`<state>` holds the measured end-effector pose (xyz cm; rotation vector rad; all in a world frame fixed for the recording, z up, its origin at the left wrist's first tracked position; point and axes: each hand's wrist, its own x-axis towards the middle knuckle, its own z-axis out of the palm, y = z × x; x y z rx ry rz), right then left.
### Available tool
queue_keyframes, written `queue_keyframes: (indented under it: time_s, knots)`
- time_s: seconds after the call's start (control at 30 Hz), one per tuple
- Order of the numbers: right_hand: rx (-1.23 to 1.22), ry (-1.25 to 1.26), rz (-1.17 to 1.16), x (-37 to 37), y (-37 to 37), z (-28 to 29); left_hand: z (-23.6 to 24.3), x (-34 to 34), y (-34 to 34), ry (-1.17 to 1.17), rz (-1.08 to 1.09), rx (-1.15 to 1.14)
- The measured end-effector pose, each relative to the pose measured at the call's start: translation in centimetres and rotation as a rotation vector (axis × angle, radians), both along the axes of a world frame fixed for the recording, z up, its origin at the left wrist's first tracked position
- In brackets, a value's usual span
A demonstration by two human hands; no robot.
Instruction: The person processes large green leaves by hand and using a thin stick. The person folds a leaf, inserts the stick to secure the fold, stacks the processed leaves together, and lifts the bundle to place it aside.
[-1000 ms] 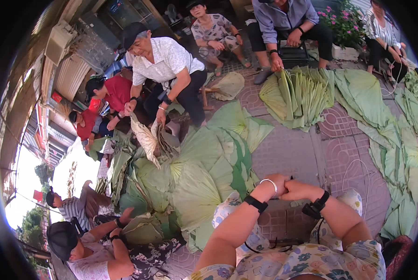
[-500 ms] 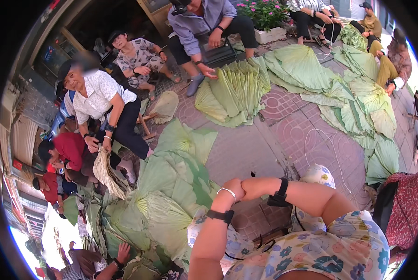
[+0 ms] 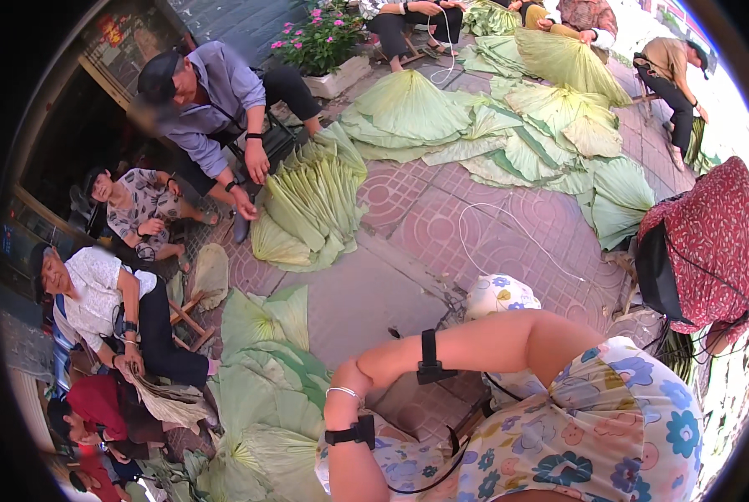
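My left hand (image 3: 343,378) and my right hand (image 3: 373,366) meet in front of me, pressed against each other above my knees. Their fingers are hidden, and no object shows between them. The left wrist wears a white bracelet (image 3: 342,391) and a black band (image 3: 351,432); another black band (image 3: 430,356) circles the right forearm. Just beyond the left hand spreads a pile of large green lotus leaves (image 3: 261,393). It lies on the paving to my left, apart from my hands as far as I can see.
A person in a lilac shirt (image 3: 215,105) bends over a pleated stack of leaves (image 3: 312,201). At the left, a person in a white shirt (image 3: 98,289) holds a dry leaf bundle (image 3: 174,400). More leaves (image 3: 517,138) and a white cord (image 3: 521,226) lie ahead. Someone in red patterned clothing (image 3: 709,243) sits right.
My view has turned to the right, so the surroundings shift left. Both hands stay together. The lilac-shirted person leans lower over the stack of leaves.
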<state>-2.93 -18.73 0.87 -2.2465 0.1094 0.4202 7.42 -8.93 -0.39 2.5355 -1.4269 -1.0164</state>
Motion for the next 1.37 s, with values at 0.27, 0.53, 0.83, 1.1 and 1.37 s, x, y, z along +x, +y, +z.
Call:
queue_keyframes:
  time_s: [0.27,0.53,0.83,1.1,1.37]
  knots:
    - [-0.187,-0.088,0.025,-0.1,0.1,-0.5,-1.3,0.4,-0.3,-0.044,-0.058,-0.028]
    - [-0.227,-0.073,-0.008,-1.1,-0.9,0.2,1.8,-1.1,-2.2,-0.060,-0.033,0.072]
    - [-0.221,-0.107,-0.067,-0.6,-0.1,-2.1,-0.5,-0.8,-0.6,0.007,0.057,-0.067]
    - [-0.113,-0.149,-0.071,-0.1,1.1,0.5,-0.5,-0.8,-0.1,-0.115,0.112,-0.086]
    - [-0.024,-0.233,-0.065,0.4,1.4,-0.8,-3.0,-0.1,-1.9,-0.181,0.057,0.167]
